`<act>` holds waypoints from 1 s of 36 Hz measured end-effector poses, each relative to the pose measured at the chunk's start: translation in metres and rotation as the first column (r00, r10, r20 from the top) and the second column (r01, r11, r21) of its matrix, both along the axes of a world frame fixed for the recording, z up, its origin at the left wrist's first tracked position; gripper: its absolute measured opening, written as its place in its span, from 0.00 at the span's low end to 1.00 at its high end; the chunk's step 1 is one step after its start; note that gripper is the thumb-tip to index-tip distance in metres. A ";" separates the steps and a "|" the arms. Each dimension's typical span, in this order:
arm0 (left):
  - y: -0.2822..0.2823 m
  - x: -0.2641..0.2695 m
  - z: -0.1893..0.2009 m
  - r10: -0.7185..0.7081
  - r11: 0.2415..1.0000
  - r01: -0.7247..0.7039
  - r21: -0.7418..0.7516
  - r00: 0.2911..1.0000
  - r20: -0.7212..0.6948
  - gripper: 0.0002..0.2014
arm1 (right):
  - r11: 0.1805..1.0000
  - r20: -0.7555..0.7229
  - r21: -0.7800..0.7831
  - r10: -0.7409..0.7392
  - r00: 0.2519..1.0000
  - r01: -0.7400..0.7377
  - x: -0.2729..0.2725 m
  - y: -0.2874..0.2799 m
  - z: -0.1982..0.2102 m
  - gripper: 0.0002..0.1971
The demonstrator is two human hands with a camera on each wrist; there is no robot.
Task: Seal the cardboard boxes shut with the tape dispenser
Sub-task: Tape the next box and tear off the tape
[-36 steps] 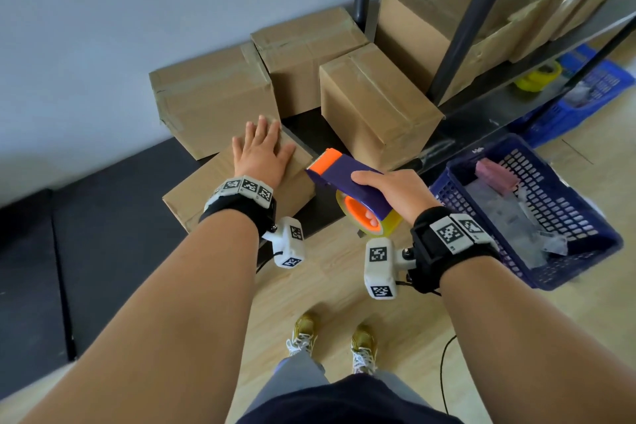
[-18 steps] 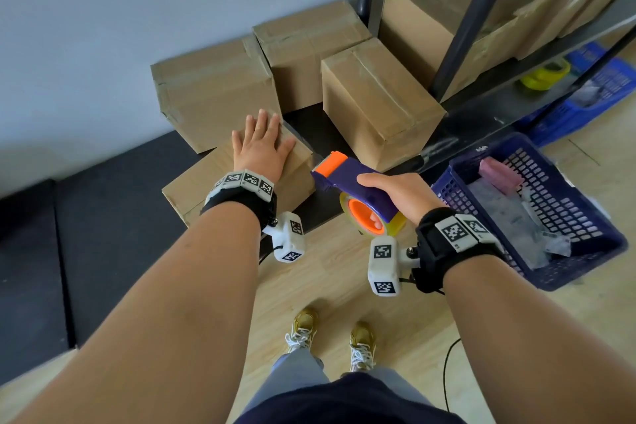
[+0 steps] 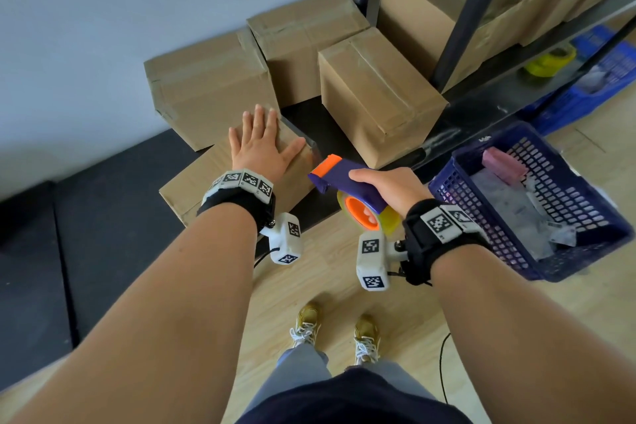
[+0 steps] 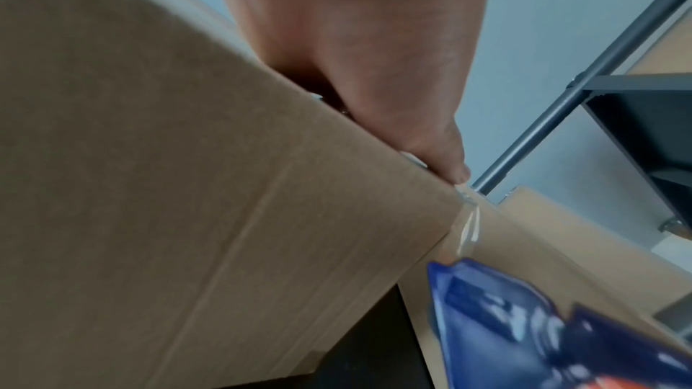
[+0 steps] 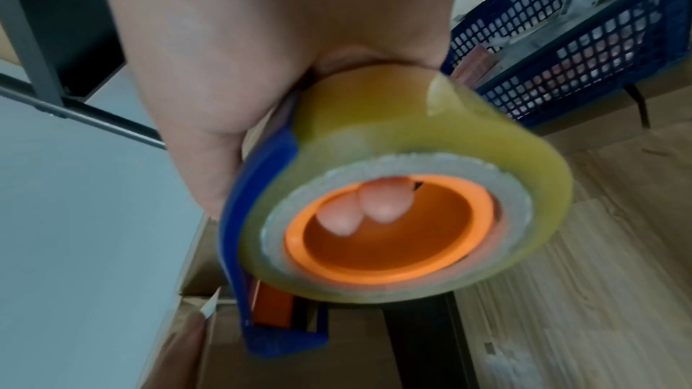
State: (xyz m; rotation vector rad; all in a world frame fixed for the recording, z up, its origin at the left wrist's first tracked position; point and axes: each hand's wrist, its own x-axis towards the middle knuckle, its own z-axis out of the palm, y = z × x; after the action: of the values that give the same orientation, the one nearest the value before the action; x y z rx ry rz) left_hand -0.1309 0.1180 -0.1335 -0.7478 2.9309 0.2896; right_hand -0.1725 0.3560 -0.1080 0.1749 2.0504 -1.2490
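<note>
A low cardboard box [image 3: 192,186] lies on the dark mat, and my left hand [image 3: 261,144] rests flat on its top with fingers spread. In the left wrist view the thumb [image 4: 445,158] reaches the box's [image 4: 187,188] taped right corner. My right hand [image 3: 385,186] grips the blue and orange tape dispenser [image 3: 347,182] with its yellowish tape roll [image 5: 404,188]; two fingertips [image 5: 374,206] poke through the orange core. The dispenser's orange nose hangs just right of the box's near right corner, tilted toward it.
Three taped boxes [image 3: 375,96] stand behind against the wall. A metal shelf rack [image 3: 461,21] holds more boxes at the upper right. A blue mesh basket [image 3: 537,203] with packets sits on the wooden floor to the right. My feet are below.
The dispenser in my right hand has dropped and shifted back toward me, away from the top of the box. My left hand has stayed flat on the box.
</note>
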 end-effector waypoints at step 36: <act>0.003 0.002 0.002 0.021 0.999 -0.022 0.049 1.000 0.023 0.33 | 0.999 0.018 0.048 -0.006 1.000 0.005 -0.023 -0.016 0.022 0.21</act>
State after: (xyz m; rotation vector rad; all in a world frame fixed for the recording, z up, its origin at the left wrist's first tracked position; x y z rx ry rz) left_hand -0.1287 0.1207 -0.1314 -0.7716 2.8852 0.3516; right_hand -0.1954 0.3401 -0.0855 0.2133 2.0671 -1.1973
